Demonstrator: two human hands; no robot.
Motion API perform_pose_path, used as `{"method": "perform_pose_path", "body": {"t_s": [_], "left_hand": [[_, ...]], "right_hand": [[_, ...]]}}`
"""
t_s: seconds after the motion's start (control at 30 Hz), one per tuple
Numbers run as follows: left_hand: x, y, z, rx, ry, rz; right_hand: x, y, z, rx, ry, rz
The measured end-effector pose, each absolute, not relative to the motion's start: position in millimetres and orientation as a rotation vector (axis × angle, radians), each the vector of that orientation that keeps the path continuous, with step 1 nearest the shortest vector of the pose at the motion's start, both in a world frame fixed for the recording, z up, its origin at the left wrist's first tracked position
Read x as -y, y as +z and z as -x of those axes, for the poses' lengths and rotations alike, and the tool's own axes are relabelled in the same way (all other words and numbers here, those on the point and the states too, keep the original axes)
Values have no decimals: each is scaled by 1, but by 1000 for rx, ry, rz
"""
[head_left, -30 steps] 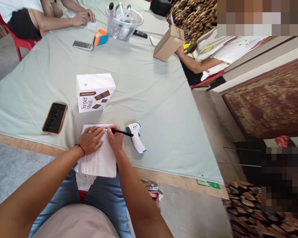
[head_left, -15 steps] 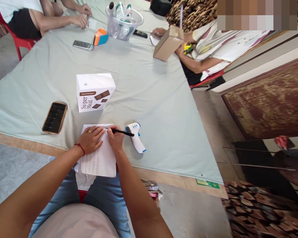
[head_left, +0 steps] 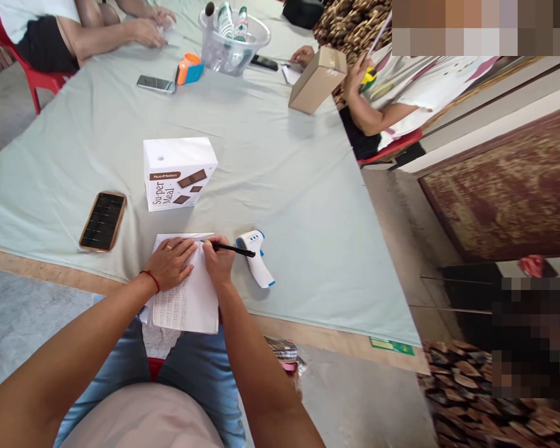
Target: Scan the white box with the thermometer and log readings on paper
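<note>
Paper lies under spread left hand, right hand pinching pen: writing step, I judge, next stroke needing steady paper.

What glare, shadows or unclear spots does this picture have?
In the head view, pale lines, likely reflections, cross the nearest phone; a soft shadow lies below the cardboard box; pixelation covers patches at right; text on the paper is unreadably small.

The pen is black, the paper white, the thermometer white and blue.
</note>
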State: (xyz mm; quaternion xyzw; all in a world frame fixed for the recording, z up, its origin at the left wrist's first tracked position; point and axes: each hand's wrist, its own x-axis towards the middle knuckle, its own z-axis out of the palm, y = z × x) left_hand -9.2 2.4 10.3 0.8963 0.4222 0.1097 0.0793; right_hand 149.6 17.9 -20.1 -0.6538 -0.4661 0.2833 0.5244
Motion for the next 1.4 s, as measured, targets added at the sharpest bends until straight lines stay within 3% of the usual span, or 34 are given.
{"method": "perform_pose_path", "body": {"t_s": [0.87, 1.03, 1.23, 1.4], "left_hand": [[-3, 8, 10, -1236, 395, -2660], [-4, 8, 12, -1237, 432, -2643], [-5, 5, 14, -1241, 490, -2634], [-5, 2, 16, -1253, 566, -2628]], "right_hand": [[-18, -20, -149, 1116, 660, 1539], [-18, -20, -149, 1102, 539, 1483], [-7, -9, -175, 1610, 233, 1531], [5, -8, -184, 1951, 162, 1841]]}}
